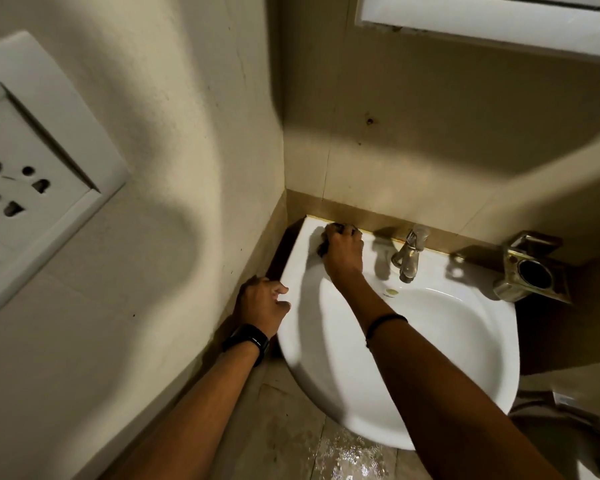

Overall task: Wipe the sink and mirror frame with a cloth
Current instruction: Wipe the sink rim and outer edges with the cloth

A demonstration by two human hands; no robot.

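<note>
A white wall-hung sink [329,344] fills the lower middle of the head view. My right hand [343,252] presses a dark bunched cloth [336,227] onto the sink's back left corner, close to the wall; most of the cloth is hidden under the fingers. My left hand [262,304], a black watch on its wrist, grips the sink's left rim. The white mirror frame [482,27] crosses the top right, well above both hands.
A metal tap [409,252] stands at the sink's back, right of my right hand. A metal holder [530,268] is fixed to the wall at the right. A white socket plate [32,161] sits on the left wall. Wet floor tiles [343,455] lie below.
</note>
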